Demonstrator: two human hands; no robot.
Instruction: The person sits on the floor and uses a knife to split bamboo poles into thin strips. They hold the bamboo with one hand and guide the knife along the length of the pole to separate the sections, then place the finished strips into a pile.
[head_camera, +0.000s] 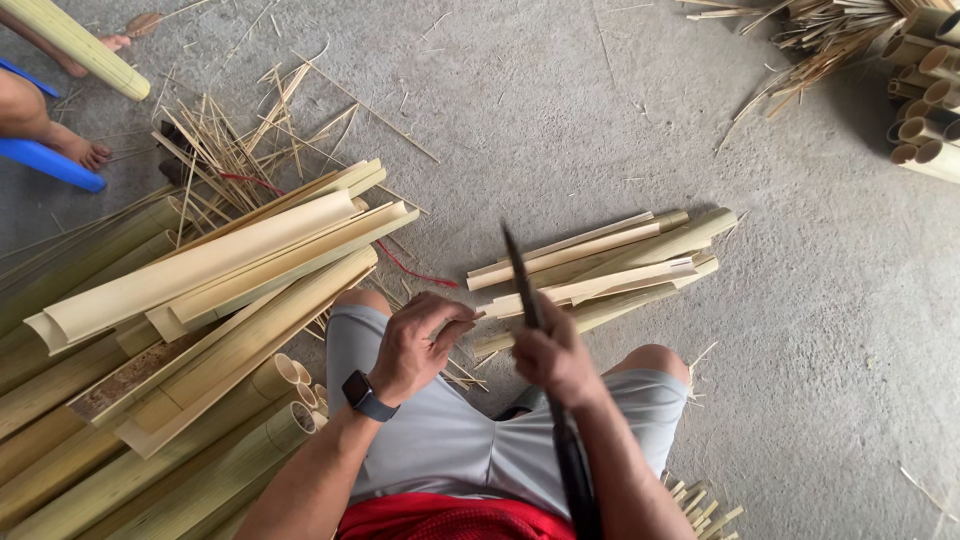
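Note:
I sit on a concrete floor with my knees apart. My right hand (555, 358) grips a long dark knife (521, 272), its blade pointing away from me. My left hand (418, 343), with a dark watch on the wrist, is closed on the near end of a thin pale bamboo strip (600, 288). The blade crosses that strip close to both hands. The strip runs right, over a small pile of split bamboo pieces (620, 250) lying on the floor just beyond my knees.
A big heap of split bamboo slats and whole culms (190, 300) fills the left side. Thin slivers (225, 150) litter the floor behind it. Cut bamboo tubes (925, 100) are stacked at the top right. Another person's bare feet (85, 150) and a blue seat (50, 163) show top left.

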